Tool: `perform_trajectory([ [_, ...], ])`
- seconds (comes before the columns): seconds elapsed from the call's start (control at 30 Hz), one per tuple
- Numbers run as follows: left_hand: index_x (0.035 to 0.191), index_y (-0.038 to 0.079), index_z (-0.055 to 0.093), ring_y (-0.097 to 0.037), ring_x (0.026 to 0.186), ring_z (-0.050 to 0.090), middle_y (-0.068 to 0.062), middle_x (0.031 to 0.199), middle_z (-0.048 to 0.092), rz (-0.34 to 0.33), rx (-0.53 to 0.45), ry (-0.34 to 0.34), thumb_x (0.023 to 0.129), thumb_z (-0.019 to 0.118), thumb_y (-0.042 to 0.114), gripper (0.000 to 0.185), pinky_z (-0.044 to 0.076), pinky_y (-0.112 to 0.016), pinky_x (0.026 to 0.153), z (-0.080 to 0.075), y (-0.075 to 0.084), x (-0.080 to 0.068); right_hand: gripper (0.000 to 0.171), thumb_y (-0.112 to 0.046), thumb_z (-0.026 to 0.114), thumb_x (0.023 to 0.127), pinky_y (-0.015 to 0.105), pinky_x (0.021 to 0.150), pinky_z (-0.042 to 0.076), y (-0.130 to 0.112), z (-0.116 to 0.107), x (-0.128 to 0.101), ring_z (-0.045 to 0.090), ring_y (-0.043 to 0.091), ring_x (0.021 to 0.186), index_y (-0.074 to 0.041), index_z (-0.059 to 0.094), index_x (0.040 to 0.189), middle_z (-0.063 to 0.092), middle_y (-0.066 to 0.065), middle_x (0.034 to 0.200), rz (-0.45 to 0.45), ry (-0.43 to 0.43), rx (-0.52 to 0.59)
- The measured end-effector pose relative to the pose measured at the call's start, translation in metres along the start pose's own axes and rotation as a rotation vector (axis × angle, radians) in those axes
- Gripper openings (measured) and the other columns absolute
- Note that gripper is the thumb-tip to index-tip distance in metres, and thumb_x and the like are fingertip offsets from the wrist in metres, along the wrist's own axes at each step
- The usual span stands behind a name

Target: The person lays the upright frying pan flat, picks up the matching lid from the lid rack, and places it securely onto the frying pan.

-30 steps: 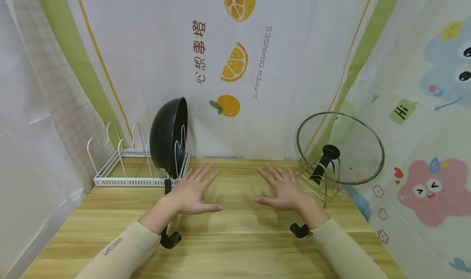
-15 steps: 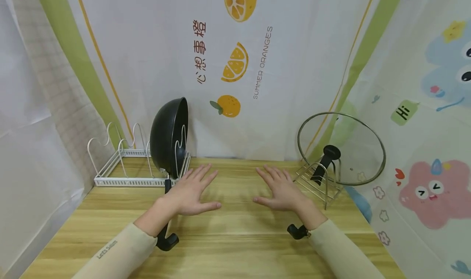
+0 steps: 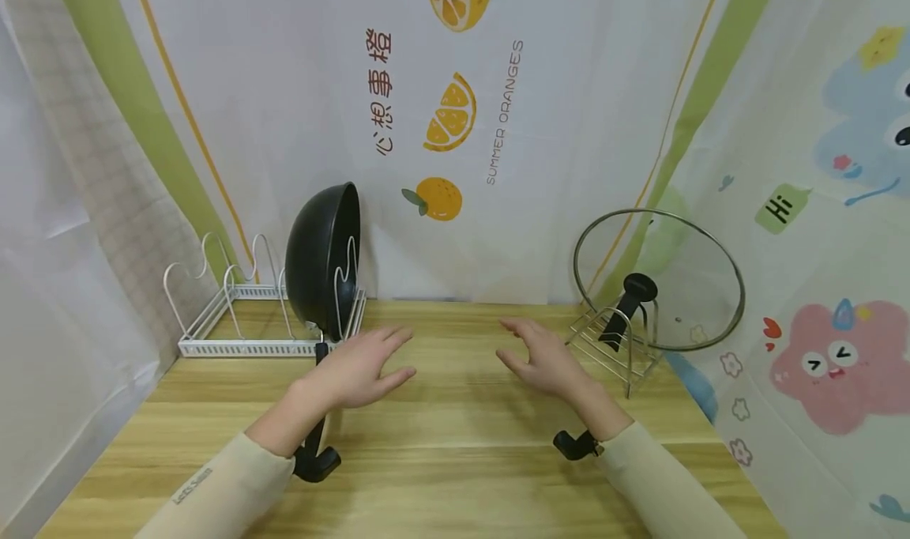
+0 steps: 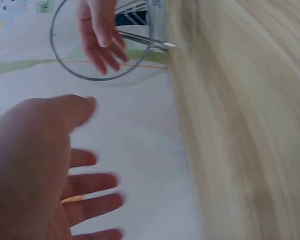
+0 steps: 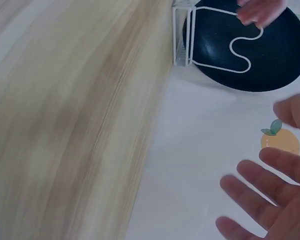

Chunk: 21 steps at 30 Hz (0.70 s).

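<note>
Above the wooden table (image 3: 455, 480): left hand (image 3: 361, 371) and right hand (image 3: 546, 365) — both empty, fingers loose. To the left, black wok (image 3: 313, 258), on edge in a white rack (image 3: 249, 349) — likely for support. To the right, glass lid (image 3: 686, 274), tilted, propped by a wire stand (image 3: 629, 369).

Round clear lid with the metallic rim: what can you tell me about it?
The round clear glass-looking lid has a thin grey metallic rim and a black handle with a rounded top and a narrower part slanting down. The printed backdrop shows through it. It stands on edge, tilted, in a metallic wire rack on the wooden-looking table. The bare right hand is nearby, not touching it.
</note>
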State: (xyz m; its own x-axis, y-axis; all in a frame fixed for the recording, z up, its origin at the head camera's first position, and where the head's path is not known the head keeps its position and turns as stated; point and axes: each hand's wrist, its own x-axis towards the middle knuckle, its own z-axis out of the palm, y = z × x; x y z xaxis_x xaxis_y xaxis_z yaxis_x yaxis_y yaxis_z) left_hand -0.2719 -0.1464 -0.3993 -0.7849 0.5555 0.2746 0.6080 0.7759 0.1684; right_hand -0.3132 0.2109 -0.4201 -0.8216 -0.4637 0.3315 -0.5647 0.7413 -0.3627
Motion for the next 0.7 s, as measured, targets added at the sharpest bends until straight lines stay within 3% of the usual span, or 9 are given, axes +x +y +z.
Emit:
perform_trajectory([
  [0.13,0.134,0.01,0.071,-0.027,0.116,0.075,-0.007,0.127,0.076,0.014,-0.068,-0.005,0.108,0.071,0.03,0.033,0.062,-0.049,0.098,-0.01,0.002,-0.005,0.041,-0.024,0.068,0.111,0.056,0.104,0.059,-0.003,-0.002,0.001,0.073,0.032,0.118,-0.003,0.064,0.146,0.074,0.013,0.131,0.018,0.044,0.148],
  [0.23,0.113,0.017,0.07,-0.013,0.096,0.075,0.005,0.105,0.076,0.025,-0.139,0.023,0.106,0.075,0.022,0.01,0.062,-0.038,0.085,-0.019,0.002,-0.009,0.032,-0.022,0.065,0.112,0.048,0.099,0.06,-0.004,-0.002,0.003,0.073,0.023,0.109,-0.005,0.068,0.138,0.076,0.007,0.118,0.059,0.055,0.232],
  [0.4,0.093,0.021,0.055,-0.002,0.069,0.051,0.012,0.08,0.056,0.033,-0.285,0.069,0.105,0.077,0.017,0.025,0.047,-0.025,0.064,-0.037,0.001,-0.02,0.027,-0.022,0.062,0.114,0.032,0.084,0.06,-0.007,-0.003,0.006,0.074,0.02,0.1,-0.006,0.071,0.133,0.077,0.009,0.112,0.126,0.064,0.406],
  [0.53,0.096,0.018,0.058,0.0,0.066,0.047,0.012,0.078,0.053,0.052,-0.361,0.152,0.102,0.078,0.01,0.023,0.045,-0.023,0.061,-0.05,-0.001,-0.031,0.029,-0.021,0.059,0.115,0.028,0.088,0.061,-0.01,-0.006,0.009,0.076,0.03,0.101,-0.002,0.07,0.133,0.075,0.021,0.117,0.163,0.063,0.575],
  [0.7,0.082,0.024,0.061,0.001,0.068,0.045,0.017,0.077,0.05,0.05,-0.327,0.306,0.106,0.07,0.009,0.03,0.044,-0.024,0.063,-0.061,-0.006,-0.044,0.029,-0.02,0.059,0.114,0.028,0.09,0.062,-0.017,-0.006,0.013,0.077,0.025,0.098,0.0,0.07,0.132,0.074,0.025,0.116,0.193,0.069,0.683],
])
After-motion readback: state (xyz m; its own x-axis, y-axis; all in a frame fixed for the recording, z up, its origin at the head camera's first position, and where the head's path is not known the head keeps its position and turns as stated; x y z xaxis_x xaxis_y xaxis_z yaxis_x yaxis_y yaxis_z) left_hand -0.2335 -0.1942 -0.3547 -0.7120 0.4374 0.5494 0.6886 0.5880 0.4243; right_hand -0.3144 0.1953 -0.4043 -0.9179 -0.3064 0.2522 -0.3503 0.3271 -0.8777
